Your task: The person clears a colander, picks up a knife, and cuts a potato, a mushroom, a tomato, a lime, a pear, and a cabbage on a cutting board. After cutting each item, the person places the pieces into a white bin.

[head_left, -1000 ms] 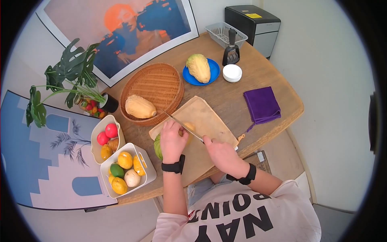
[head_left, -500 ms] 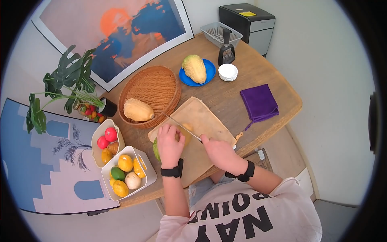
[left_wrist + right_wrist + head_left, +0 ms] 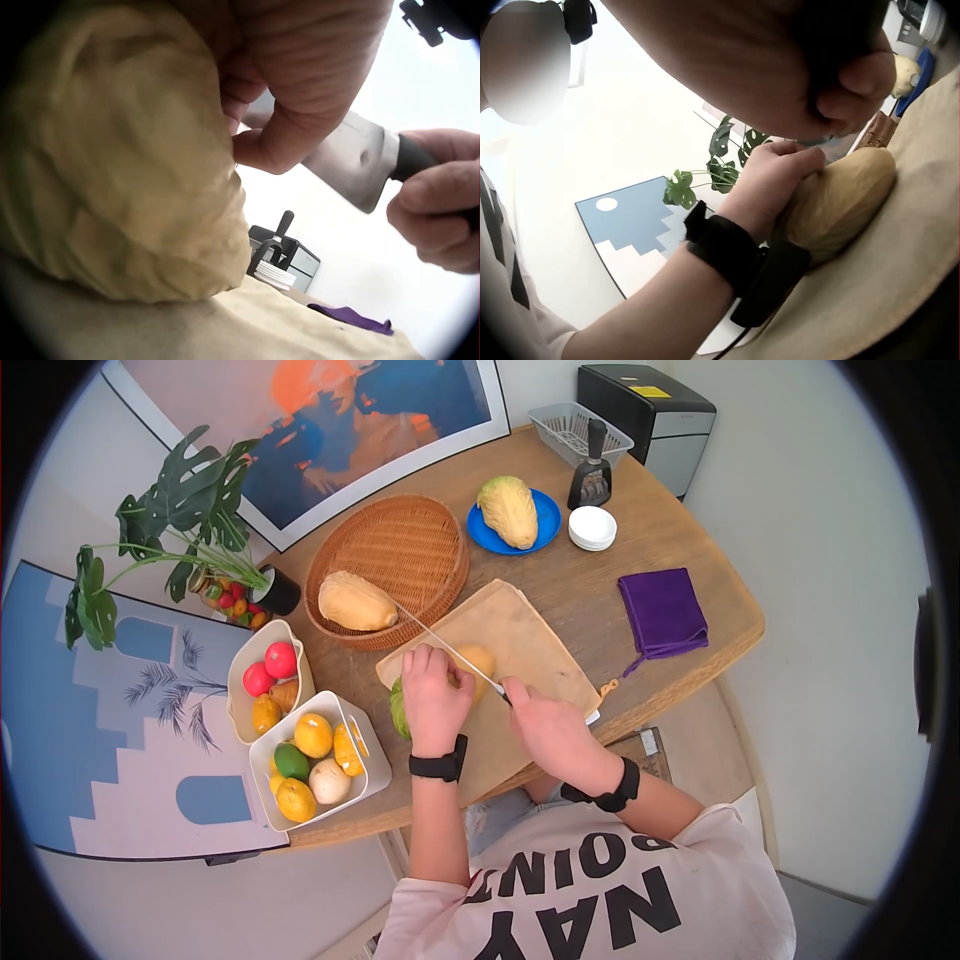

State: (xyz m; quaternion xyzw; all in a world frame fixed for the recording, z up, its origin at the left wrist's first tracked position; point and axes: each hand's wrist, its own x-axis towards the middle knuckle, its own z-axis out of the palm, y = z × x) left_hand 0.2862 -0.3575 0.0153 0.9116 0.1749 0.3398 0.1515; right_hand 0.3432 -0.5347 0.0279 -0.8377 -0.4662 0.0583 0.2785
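A napa cabbage (image 3: pixel 477 660) lies on the cutting board (image 3: pixel 535 650), its leafy green end to the left. Over its middle, my left hand (image 3: pixel 437 695) grips it with curled fingers, hiding much of it. In the left wrist view the cabbage (image 3: pixel 127 172) fills the left side, with the thumb bent beside it. My right hand (image 3: pixel 555 730) holds a kitchen knife (image 3: pixel 452 648) by its black handle. The blade passes across the cabbage just beyond the left fingertips, its tip over the basket rim. In the right wrist view the right hand (image 3: pixel 780 67) covers most of the knife.
A second cabbage (image 3: pixel 357 601) lies in the wicker basket (image 3: pixel 430 540), a third (image 3: pixel 508 512) on a blue plate (image 3: pixel 547 525). White bowls (image 3: pixel 592 528), a black knife holder (image 3: pixel 591 478) and a purple cloth (image 3: pixel 664 612) stand right. Fruit bins (image 3: pixel 372 772) stand left.
The head view has shifted. The knife has slid forward and left, its tip now further over the basket rim near the cabbage there. The left hand stays on its cabbage.
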